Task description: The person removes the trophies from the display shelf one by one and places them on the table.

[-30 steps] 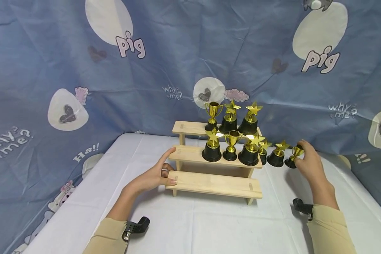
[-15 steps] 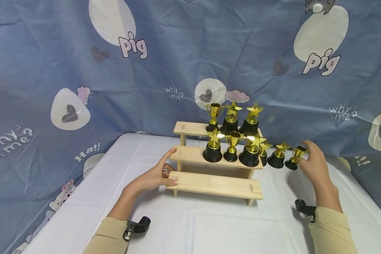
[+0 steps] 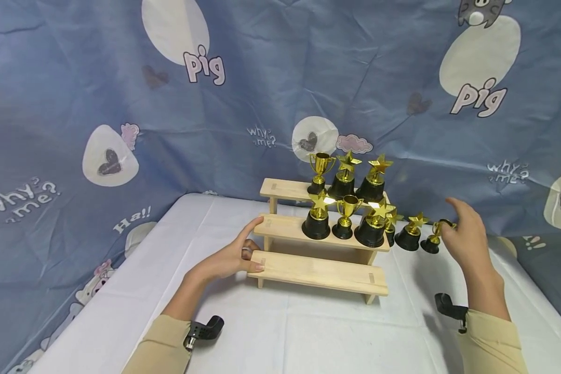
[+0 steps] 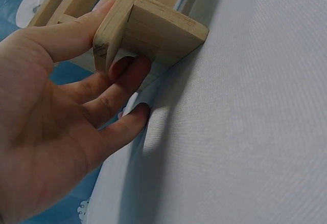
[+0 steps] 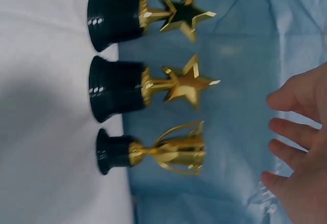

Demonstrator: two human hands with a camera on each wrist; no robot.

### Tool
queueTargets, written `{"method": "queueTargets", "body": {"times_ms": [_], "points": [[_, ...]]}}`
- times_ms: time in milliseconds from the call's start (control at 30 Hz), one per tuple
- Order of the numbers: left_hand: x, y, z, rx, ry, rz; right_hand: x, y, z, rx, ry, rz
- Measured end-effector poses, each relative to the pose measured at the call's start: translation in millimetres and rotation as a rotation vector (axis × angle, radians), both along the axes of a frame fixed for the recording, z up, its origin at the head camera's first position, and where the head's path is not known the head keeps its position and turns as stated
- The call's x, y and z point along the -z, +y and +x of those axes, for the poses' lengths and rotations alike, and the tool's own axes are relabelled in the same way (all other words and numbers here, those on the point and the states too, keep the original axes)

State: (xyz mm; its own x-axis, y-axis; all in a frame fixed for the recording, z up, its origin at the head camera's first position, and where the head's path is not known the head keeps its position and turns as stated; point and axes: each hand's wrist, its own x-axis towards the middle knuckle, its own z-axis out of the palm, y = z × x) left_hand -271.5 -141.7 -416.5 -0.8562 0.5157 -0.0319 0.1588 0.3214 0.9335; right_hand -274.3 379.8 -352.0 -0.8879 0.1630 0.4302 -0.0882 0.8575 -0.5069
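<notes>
A three-tier wooden stand point(image 3: 318, 270) stands on the white cloth. My left hand point(image 3: 234, 257) grips its left end; in the left wrist view, the thumb lies over a board point(image 4: 115, 27) and the other fingers curl beneath and beside it. Star trophies and cup trophies fill parts of the top and middle tiers, including a gold cup trophy point(image 3: 347, 210) on the middle one. Right of the stand, two star trophies and a small cup trophy point(image 5: 179, 152) stand in a row on the cloth. My right hand point(image 5: 301, 142) is apart from that cup, fingers spread, holding nothing.
A blue printed cloth point(image 3: 215, 114) hangs behind the table as a backdrop. The white-covered table point(image 3: 327, 337) extends in front of the stand and to both sides. A star trophy on the middle tier point(image 3: 371, 231) partly hides one on the table behind it.
My right hand has let go of the small cup trophy and drawn up and away from it. The left hand keeps its grip on the stand. The head view has shifted slightly.
</notes>
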Motion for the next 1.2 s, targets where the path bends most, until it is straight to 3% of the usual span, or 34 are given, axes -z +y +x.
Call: {"method": "queueTargets", "body": {"times_ms": [333, 600, 967, 1200], "points": [[-1.3, -1, -1.3, 0.002, -0.003, 0.007, -19.8, -26, 17.0, -0.044, -0.010, -0.074], [-1.2, 0, -1.5, 0.003, 0.003, 0.007, -29.9, -47, 24.2, -0.093, 0.068, -0.067], [1.6, 2, -1.1, 0.004, 0.004, 0.014, -35.5, -79, 29.2, -0.300, 0.097, -0.122], [0.8, 1, 0.0, 0.009, 0.012, 0.009, -29.8, -97, 27.3, -0.373, 0.102, -0.100]]}}
